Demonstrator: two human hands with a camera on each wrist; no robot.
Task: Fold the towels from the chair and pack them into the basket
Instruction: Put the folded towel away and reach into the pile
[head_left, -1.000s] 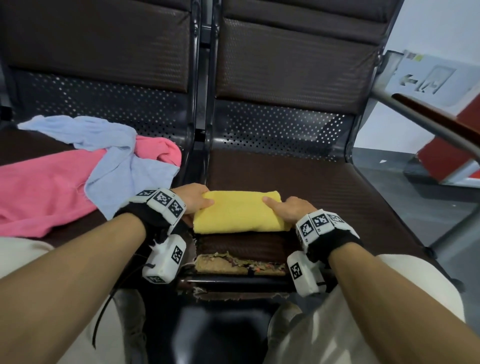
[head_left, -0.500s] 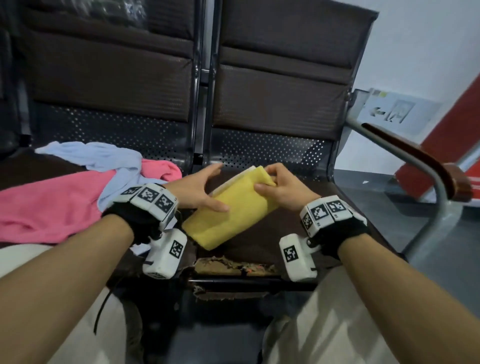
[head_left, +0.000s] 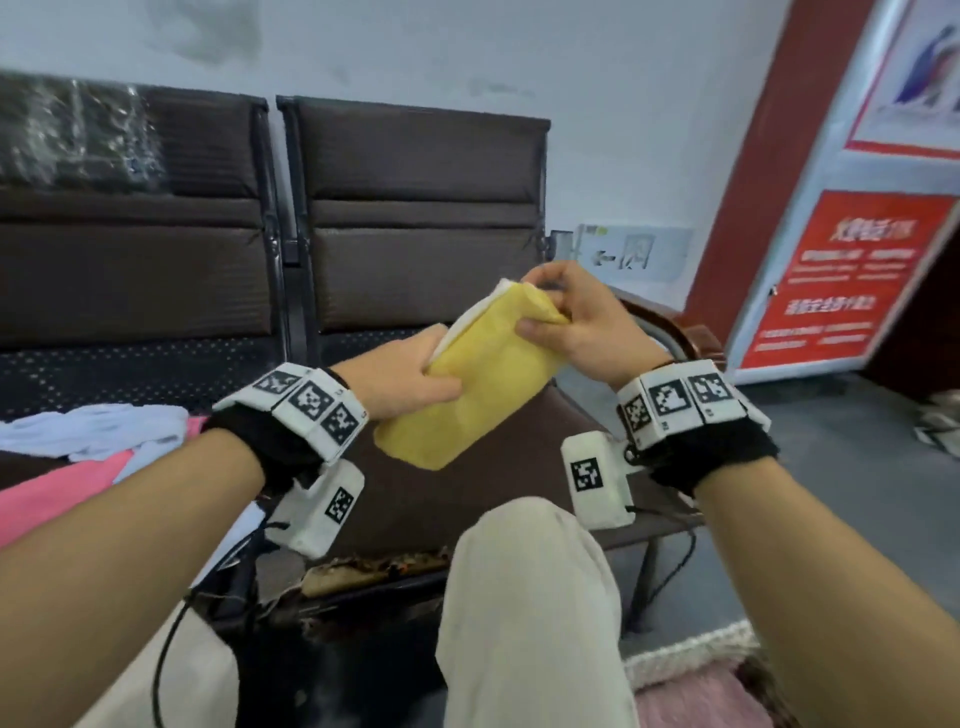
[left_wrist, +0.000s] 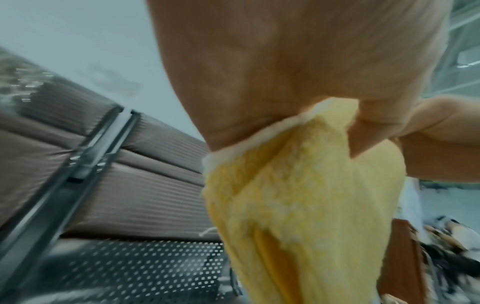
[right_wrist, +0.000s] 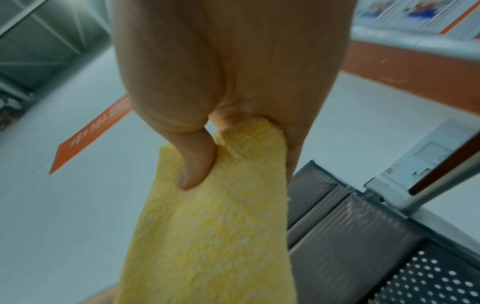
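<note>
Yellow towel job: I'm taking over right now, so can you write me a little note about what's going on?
Left hand: holds the folded yellow towel along its left edge.
Right hand: pinches the towel's top corner, thumb on front.
The towel is in the air above the brown chair, folded into a small rectangle.
Pink towel and light blue towel lie unfolded on the neighbouring seat.
No basket in view.
Left: pack the yellow one, then fold and pack the other two.

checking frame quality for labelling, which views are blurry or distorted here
Head view: fairly sharp, wide-angle bend at the edges, yellow towel clear. Left wrist view: motion-smeared chair backs, left hand soft. Right wrist view: right hand blurred, towel texture readable.
</note>
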